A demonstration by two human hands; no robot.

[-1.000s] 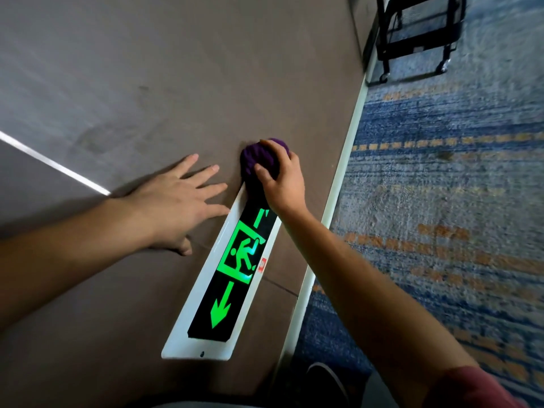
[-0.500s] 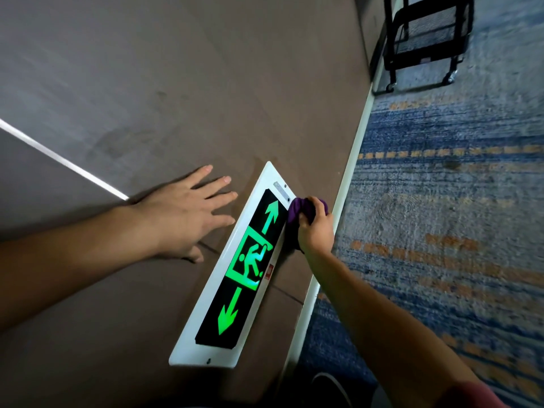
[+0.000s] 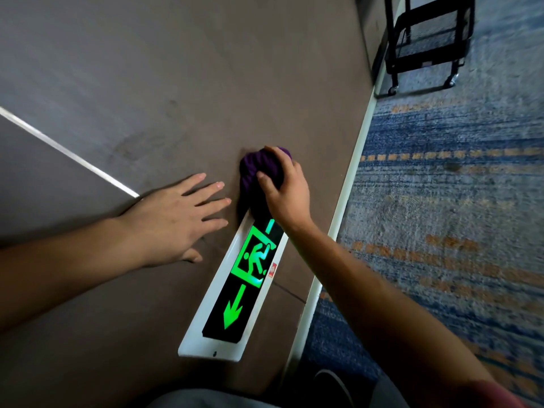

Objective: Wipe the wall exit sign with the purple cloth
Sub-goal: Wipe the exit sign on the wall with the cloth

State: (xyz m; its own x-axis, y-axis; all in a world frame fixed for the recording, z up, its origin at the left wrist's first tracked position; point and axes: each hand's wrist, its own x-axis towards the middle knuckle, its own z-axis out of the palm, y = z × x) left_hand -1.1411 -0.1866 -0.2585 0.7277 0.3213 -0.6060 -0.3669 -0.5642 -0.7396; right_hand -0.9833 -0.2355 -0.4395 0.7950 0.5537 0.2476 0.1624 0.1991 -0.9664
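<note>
The exit sign [image 3: 235, 293] is a long white-framed black panel low on the brown wall, lit with green arrows and a running figure. My right hand [image 3: 287, 191] grips the bunched purple cloth [image 3: 254, 170] and presses it on the sign's far end, hiding that end and most of the upper arrow. My left hand [image 3: 173, 219] lies flat on the wall just left of the sign, fingers spread, touching nothing else.
A white baseboard [image 3: 338, 231] runs along the wall's foot beside a blue and orange patterned carpet [image 3: 447, 216]. A black wire cart on wheels [image 3: 426, 42] stands farther along the wall. A thin white strip [image 3: 67, 154] crosses the wall at left.
My right hand with the cloth went from the sign's far end down to its right edge by the baseboard, then back up onto the far end. My left hand stayed flat on the wall.
</note>
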